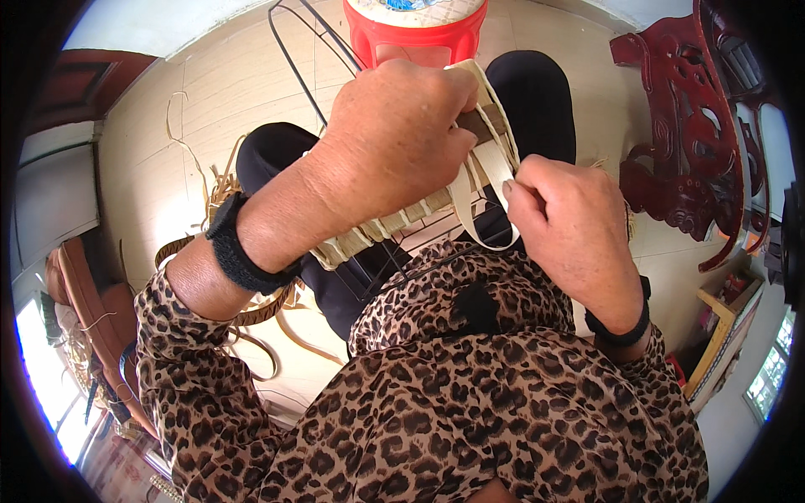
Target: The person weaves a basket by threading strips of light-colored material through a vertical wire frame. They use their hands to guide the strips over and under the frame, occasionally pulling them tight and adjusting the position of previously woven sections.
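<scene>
A black wire frame [386, 270] partly covered with woven beige strips [369, 235] rests across my lap. My left hand [401, 138] is closed over the upper part of the weave, its fingers curled in and their tips partly hidden. From under those fingers a pale flat strip [492, 161] hangs in a loop and runs up beside my right hand. My right hand [570, 226] is closed at the right edge of the woven part, thumb and forefinger pinching the strip there. The far end of the weave shows just past my left knuckles.
A red round tub or stool [417, 38] with a light top stands beyond my knees. Loose strips [220, 186] lie on the tiled floor at left. Dark red carved wooden furniture [689, 126] stands at right, and a wooden-edged box [723, 327] sits lower right.
</scene>
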`<control>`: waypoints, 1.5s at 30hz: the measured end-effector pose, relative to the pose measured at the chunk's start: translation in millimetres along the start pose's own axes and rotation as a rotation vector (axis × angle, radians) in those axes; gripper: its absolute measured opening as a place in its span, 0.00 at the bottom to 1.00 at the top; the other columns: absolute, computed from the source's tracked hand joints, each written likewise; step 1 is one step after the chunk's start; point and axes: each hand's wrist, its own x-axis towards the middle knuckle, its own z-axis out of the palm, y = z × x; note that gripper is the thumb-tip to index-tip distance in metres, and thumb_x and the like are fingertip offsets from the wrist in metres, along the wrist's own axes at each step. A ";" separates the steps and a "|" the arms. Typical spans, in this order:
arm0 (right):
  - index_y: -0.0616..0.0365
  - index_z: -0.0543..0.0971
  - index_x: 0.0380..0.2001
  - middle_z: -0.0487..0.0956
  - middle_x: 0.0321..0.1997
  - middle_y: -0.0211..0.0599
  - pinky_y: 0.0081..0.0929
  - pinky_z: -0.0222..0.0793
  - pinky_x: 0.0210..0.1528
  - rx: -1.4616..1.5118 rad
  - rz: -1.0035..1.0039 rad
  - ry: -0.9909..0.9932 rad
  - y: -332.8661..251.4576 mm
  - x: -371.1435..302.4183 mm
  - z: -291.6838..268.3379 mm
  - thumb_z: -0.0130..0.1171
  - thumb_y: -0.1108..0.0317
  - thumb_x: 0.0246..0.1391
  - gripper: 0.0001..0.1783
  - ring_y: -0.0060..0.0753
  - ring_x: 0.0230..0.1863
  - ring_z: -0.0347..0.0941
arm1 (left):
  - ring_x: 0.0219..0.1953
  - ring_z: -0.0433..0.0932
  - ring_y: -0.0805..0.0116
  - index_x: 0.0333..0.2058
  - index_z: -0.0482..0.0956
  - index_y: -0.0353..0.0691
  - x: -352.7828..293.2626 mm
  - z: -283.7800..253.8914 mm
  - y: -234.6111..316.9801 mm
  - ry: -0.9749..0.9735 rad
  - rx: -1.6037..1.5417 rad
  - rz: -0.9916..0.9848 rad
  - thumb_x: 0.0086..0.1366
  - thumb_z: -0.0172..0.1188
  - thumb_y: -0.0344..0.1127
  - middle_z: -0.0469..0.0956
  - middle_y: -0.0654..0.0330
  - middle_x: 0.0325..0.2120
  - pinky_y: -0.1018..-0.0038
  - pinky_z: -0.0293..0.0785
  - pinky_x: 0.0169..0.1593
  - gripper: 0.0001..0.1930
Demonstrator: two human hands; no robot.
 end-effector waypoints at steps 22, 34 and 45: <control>0.59 0.73 0.20 0.75 0.18 0.41 0.38 0.70 0.24 -0.191 -0.090 0.184 -9.5 21.7 24.2 0.58 0.69 0.48 0.08 0.46 0.21 0.75 | 0.15 0.67 0.80 0.24 0.75 0.35 21.9 -14.6 -7.7 -0.226 -0.369 -0.424 0.55 0.58 0.31 0.70 0.65 0.13 0.80 0.61 0.18 0.06; 0.64 0.78 0.35 0.78 0.28 0.45 0.29 0.68 0.33 0.270 -0.415 0.042 21.0 100.5 -5.6 0.56 0.66 0.52 0.12 0.36 0.28 0.74 | 0.13 0.64 0.85 0.27 0.71 0.38 4.8 -21.5 -4.8 -0.094 -0.599 -0.474 0.61 0.55 0.28 0.72 0.66 0.16 0.87 0.57 0.16 0.04; 0.63 0.79 0.39 0.80 0.31 0.35 0.22 0.67 0.36 0.445 -0.353 -0.274 28.3 118.1 7.7 0.53 0.66 0.52 0.15 0.24 0.31 0.73 | 0.15 0.69 0.80 0.29 0.71 0.37 17.2 -43.4 -23.6 0.015 -0.474 -0.350 0.62 0.55 0.32 0.74 0.63 0.18 0.83 0.62 0.19 0.06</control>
